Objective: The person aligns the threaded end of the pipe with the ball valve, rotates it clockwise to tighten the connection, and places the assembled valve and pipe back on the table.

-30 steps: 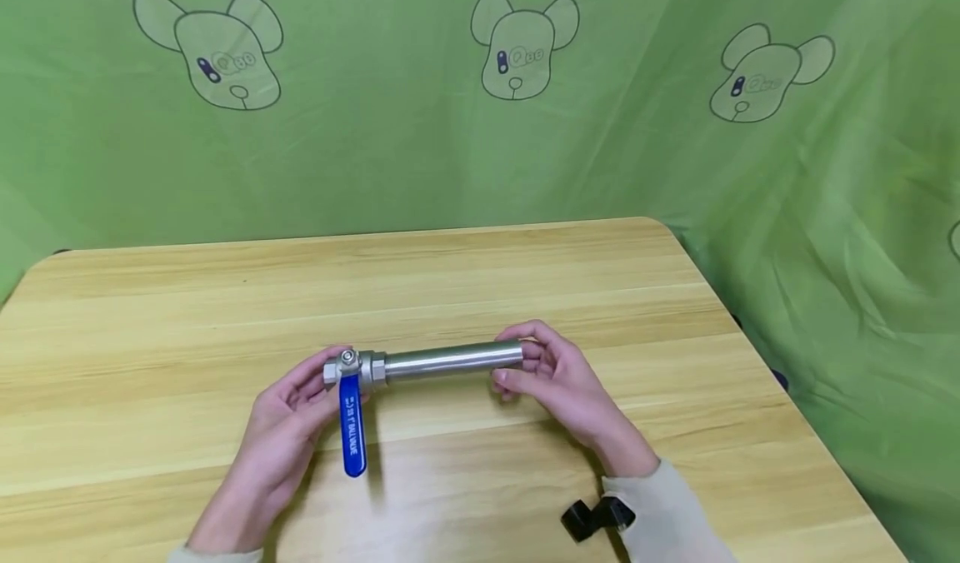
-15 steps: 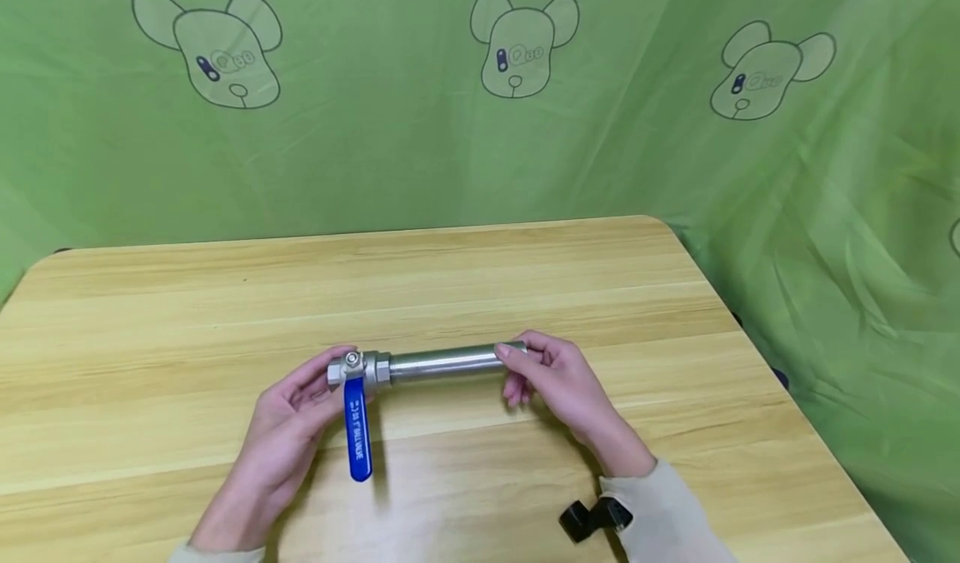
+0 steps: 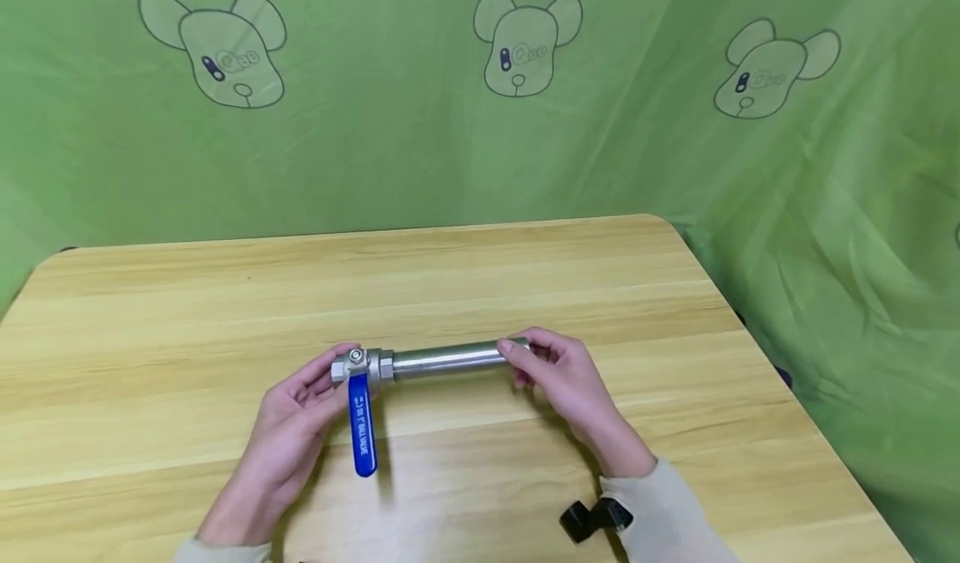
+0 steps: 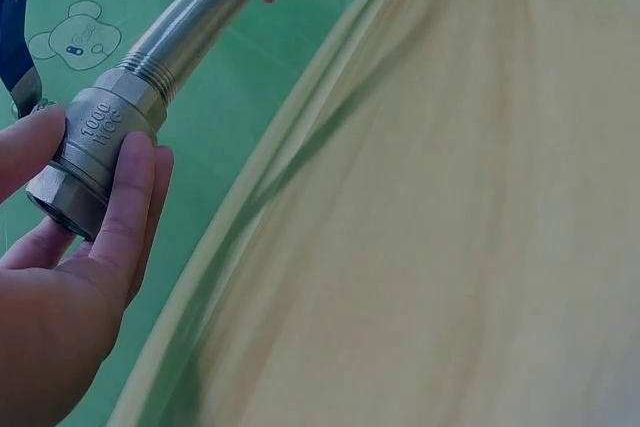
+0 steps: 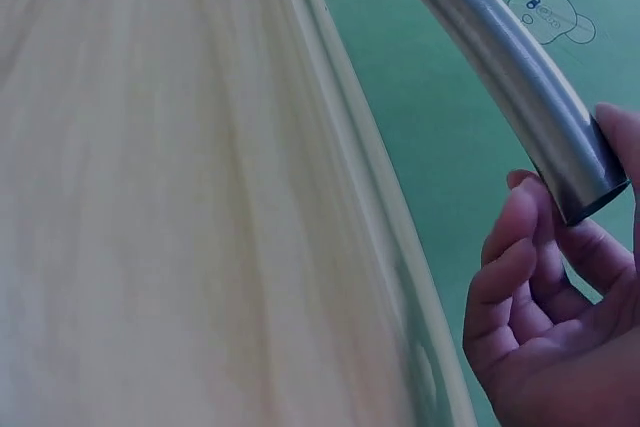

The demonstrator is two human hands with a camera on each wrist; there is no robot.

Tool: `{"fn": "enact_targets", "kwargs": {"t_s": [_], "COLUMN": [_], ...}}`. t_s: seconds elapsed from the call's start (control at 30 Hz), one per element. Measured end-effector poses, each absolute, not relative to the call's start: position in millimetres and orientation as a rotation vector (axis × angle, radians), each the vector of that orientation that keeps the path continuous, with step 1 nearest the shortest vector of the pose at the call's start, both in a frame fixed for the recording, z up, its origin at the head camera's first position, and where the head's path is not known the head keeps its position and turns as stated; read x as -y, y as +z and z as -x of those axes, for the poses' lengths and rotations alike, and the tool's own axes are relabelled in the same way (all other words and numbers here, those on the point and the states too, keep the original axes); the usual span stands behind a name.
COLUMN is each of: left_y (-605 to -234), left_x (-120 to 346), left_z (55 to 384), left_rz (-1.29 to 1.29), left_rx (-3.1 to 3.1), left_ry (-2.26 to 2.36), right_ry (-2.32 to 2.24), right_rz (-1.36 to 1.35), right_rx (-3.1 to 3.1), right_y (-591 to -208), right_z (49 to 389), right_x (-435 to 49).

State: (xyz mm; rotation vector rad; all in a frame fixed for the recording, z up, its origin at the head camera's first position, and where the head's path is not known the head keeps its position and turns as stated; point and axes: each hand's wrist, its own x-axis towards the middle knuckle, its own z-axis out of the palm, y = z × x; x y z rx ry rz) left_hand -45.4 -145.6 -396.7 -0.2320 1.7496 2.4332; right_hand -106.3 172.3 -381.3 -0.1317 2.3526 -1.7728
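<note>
Nearest me: right sleeve, black fitting at the cuff. Then the blue lever of the valve, pointing back at the person, about square to the pipe. By usual convention that reads as valve off; judging from the handle only.

Both hands loaded. Left hand is bent around the ball valve, thumb one side, fingers the other, spread only as wide as the body. Right hand pinches the far end of the steel pipe, thumb on top, remaining fingers loosely curled below.

Valve and pipe are held up as one piece above the near half of the worktop, lying crosswise, not set down.

Status: pipe is engaged in the valve's hex end and lines up with it, so I'd call the joint started at least, likely most of the way. Some threads show outside the hex, so can't confirm it's run fully home or tight. No wrench on it. The valve's other port and the pipe's free end have nothing fitted that I can see. Tightness is the open item, in my judgement.

Behind it all: green curtain with mouse-head outlines.
</note>
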Motion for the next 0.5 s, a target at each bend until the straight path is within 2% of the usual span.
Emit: {"fn": "enact_targets", "kwargs": {"t_s": [0.33, 0.5], "left_y": [-394.8, -396.0], "left_x": [145.8, 147.4], "left_z": [46.4, 44.9], "left_rz": [0.204, 0.173], "left_rx": [-1.711, -1.714], "left_ry": [2.479, 2.480], "right_ry": [-1.893, -1.920], "right_rz": [0.391, 0.400], "right_rx": [-2.159, -2.132], "right_y": [-381.8, -382.3], "right_z": [109.1, 109.2], "right_x": [-182.2, -184.3]}}
